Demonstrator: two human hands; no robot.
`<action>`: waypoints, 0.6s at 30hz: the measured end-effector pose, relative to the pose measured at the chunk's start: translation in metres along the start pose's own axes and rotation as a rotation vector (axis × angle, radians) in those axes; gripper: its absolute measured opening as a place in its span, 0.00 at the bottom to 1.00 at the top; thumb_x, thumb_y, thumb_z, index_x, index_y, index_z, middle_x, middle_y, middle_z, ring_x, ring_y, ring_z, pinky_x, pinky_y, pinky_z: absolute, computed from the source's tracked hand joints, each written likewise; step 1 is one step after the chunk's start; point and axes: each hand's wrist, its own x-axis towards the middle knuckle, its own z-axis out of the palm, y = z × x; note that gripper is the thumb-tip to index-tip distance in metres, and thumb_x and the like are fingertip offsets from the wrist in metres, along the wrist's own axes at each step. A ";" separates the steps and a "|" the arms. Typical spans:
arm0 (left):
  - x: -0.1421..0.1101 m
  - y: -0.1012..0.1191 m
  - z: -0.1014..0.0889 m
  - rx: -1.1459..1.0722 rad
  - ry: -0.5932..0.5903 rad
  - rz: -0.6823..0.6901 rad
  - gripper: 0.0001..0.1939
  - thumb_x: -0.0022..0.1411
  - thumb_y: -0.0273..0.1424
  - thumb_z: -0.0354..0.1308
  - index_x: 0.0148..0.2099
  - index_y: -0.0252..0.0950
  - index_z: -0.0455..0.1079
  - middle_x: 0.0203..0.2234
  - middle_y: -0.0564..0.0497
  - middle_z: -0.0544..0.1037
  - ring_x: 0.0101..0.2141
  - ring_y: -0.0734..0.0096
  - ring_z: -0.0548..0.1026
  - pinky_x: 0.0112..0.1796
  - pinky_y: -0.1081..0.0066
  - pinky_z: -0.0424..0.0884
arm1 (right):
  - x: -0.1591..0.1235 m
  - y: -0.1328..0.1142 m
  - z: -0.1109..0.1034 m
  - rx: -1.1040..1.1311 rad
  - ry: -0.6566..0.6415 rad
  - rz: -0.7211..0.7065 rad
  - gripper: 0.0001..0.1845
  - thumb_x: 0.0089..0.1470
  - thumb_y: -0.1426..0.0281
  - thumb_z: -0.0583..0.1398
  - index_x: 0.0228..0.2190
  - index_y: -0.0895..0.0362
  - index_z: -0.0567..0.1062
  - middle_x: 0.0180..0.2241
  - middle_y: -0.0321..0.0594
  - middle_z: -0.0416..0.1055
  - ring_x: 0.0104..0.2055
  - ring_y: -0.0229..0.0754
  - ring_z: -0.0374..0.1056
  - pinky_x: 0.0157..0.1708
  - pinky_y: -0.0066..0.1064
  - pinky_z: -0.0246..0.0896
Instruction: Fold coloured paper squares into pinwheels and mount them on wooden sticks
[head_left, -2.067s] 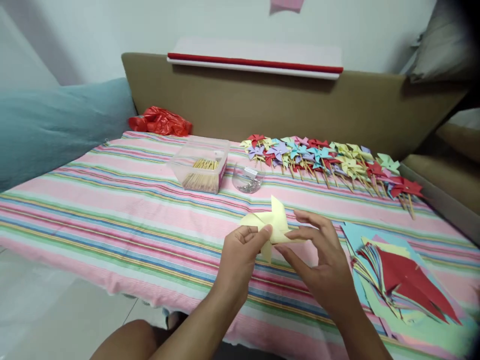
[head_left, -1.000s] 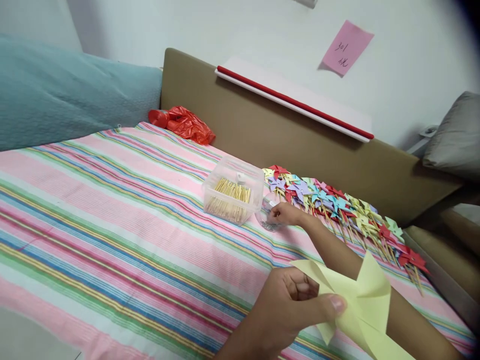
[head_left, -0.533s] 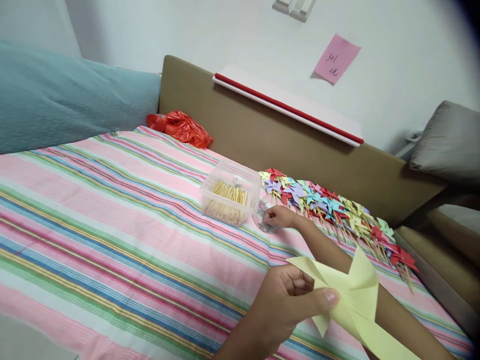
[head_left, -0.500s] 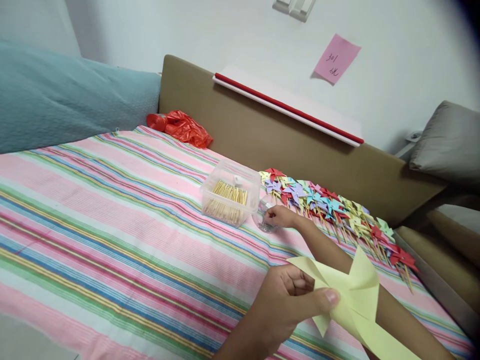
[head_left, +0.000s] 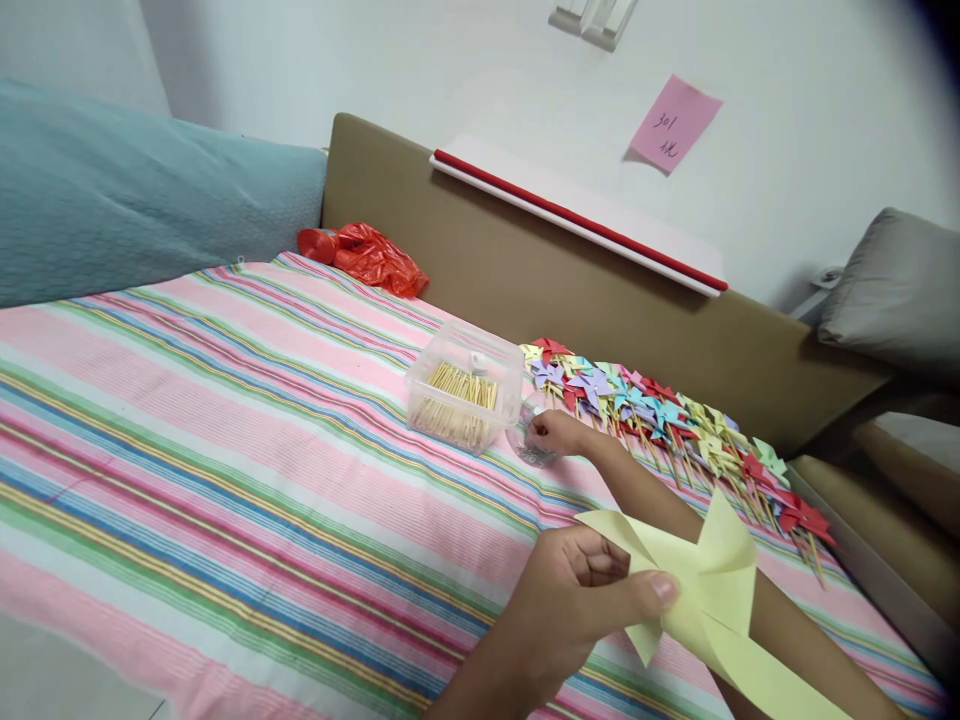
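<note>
My left hand [head_left: 566,610] pinches a pale yellow paper pinwheel [head_left: 697,575] between thumb and fingers, its blades folded toward the middle and one long strip reaching the bottom edge. Under the pinwheel passes my right arm, reaching farther out. At a small clear round container [head_left: 531,457] with tiny shiny pieces in it, my right hand [head_left: 561,433] has its fingertips pressed together; whatever they grip is too small to make out. Just left of that container stands a clear plastic box [head_left: 510,392] full of thin wooden sticks [head_left: 463,388].
Many finished pinwheels [head_left: 660,410] on sticks lie in a row along the brown headboard [head_left: 600,260]. A red plastic bag [head_left: 375,262] rests at the back left near a blue cushion [head_left: 150,210]. Striped cloth [head_left: 262,480] covers the bed.
Both hands stay nearly in place. The view has shifted slightly, and the right hand remains at the small container with its fingers together.
</note>
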 end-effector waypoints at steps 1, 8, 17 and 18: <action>0.000 0.000 -0.001 0.009 0.002 -0.001 0.18 0.48 0.38 0.75 0.36 0.30 0.80 0.27 0.49 0.78 0.29 0.72 0.74 0.36 0.71 0.69 | -0.001 -0.001 -0.003 -0.002 0.046 0.001 0.14 0.63 0.62 0.61 0.45 0.59 0.75 0.44 0.41 0.74 0.41 0.42 0.73 0.41 0.38 0.72; 0.009 0.010 -0.015 0.149 0.199 0.062 0.18 0.48 0.40 0.74 0.31 0.31 0.76 0.26 0.50 0.78 0.28 0.74 0.72 0.33 0.74 0.66 | -0.105 0.016 -0.015 0.050 0.415 0.027 0.12 0.64 0.68 0.51 0.35 0.57 0.74 0.40 0.47 0.74 0.41 0.46 0.69 0.40 0.34 0.62; 0.028 0.004 -0.025 0.402 0.370 0.133 0.14 0.50 0.39 0.73 0.30 0.33 0.76 0.25 0.52 0.78 0.28 0.73 0.72 0.33 0.74 0.65 | -0.254 0.041 0.085 0.119 0.269 0.106 0.12 0.62 0.68 0.52 0.29 0.53 0.73 0.32 0.45 0.75 0.34 0.48 0.71 0.36 0.37 0.61; 0.029 0.001 -0.025 0.434 0.378 0.135 0.14 0.50 0.39 0.73 0.29 0.33 0.76 0.24 0.52 0.78 0.27 0.73 0.72 0.32 0.74 0.65 | -0.259 0.041 0.086 0.122 0.277 0.111 0.12 0.62 0.67 0.52 0.30 0.53 0.73 0.34 0.45 0.75 0.36 0.49 0.71 0.38 0.38 0.62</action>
